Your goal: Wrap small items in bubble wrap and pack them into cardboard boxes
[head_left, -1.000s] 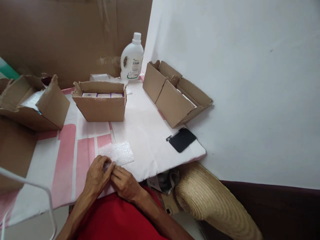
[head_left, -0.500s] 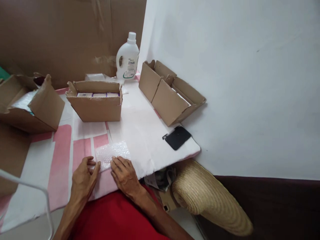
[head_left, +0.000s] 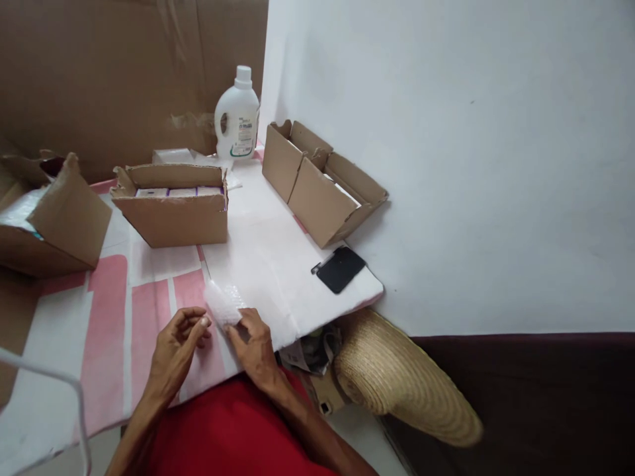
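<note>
A small piece of clear bubble wrap (head_left: 221,302), raised and curved, stands over the cloth-covered table near its front edge. My right hand (head_left: 253,345) pinches its lower right side between thumb and fingers. To the left of the wrap is my left hand (head_left: 179,347), its fingers loosely bent and the thumb in front of them. I see nothing in that hand, and it seems slightly apart from the wrap.
An open carton (head_left: 186,221) of small boxes stands ahead. Two joined cartons (head_left: 317,205) lean by the wall, before a black phone-like object (head_left: 341,270). Another carton (head_left: 74,221) is left, a white jug (head_left: 238,119) behind, a straw hat (head_left: 397,383) below right.
My right hand has gone from lying flat on the bubble wrap to gripping and lifting it. The left hand's fingers have curled and come off it. The view has shifted slightly right.
</note>
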Motion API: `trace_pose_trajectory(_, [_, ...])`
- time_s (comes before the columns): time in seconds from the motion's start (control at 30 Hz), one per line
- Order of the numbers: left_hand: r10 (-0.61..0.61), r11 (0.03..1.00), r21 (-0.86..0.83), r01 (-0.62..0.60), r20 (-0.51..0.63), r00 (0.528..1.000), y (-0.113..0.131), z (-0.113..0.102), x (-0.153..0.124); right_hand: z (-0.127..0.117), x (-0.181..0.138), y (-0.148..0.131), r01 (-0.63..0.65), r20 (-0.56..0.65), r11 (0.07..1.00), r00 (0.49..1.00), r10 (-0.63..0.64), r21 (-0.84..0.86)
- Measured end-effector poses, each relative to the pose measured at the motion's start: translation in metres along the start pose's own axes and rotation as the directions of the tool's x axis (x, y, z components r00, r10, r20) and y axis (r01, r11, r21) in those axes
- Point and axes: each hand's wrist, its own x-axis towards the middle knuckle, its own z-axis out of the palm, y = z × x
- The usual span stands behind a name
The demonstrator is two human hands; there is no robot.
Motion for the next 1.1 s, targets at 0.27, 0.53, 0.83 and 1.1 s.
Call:
trace_pose_trajectory(0.27, [-0.205, 0.935, -0.245, 0.257, 0.221, 0.954, -0.008, 0.009, -0.003, -0.019, 0.006, -0.016, -0.390, 0.299, 0.810, 0.913, 0.278, 0.438])
trace_pose_trajectory(0.53, [-0.216, 0.869, -0.463, 0.173, -0.042, 0.975, -0.005, 0.010, 0.003, -0.015, 0.000, -0.025, -0.272, 0.096, 0.931, 0.962, 0.256, 0.242])
trace_pose_trajectory(0.83, [0.072, 0.974, -0.211, -0.081, -0.048, 0.996, 0.036, -0.007, 0.010, -0.010, 0.051, -0.044, -0.330, 0.230, 0.793, 0.942, 0.243, 0.511])
trace_pose_trajectory(1.1, [0.303, 0.953, 0.012, -0.303, -0.091, 0.949, 0.092, -0.041, 0.043, -0.039, 0.138, -0.091, -0.146, 0.329, 0.886, 0.944, -0.009, 0.441])
